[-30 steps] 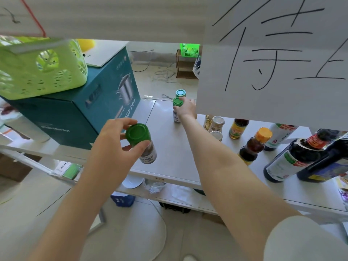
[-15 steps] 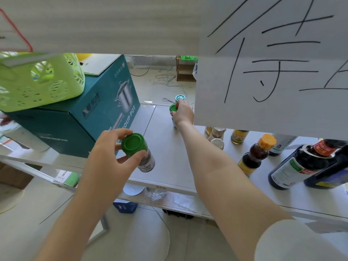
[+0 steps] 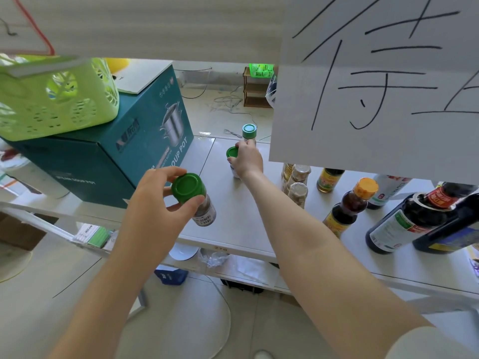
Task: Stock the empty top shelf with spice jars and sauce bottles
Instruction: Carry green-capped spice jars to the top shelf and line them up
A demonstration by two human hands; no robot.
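Note:
My left hand point(image 3: 158, 203) grips a green-capped spice jar point(image 3: 197, 200) by its lid, near the front edge of the white shelf point(image 3: 233, 224). Farther back, my right hand point(image 3: 247, 160) is closed around a second green-capped spice jar point(image 3: 232, 154) standing on the shelf. A third jar with a teal-green cap point(image 3: 249, 132) stands just behind it. To the right stand several small glass jars point(image 3: 298, 187), an orange-capped sauce bottle point(image 3: 350, 206), a yellow-labelled bottle point(image 3: 329, 178) and two large dark sauce bottles point(image 3: 404, 224).
A teal soup-pot box point(image 3: 124, 151) fills the shelf's left end, with a light green basket point(image 3: 51, 99) on top. A white paper sign with black strokes point(image 3: 375, 86) hangs over the right part. A lower shelf point(image 3: 246, 268) holds plastic bags.
The view shifted slightly. My right hand stays on the far jar, a little nearer than before. My left hand keeps hold of its jar at about the same spot.

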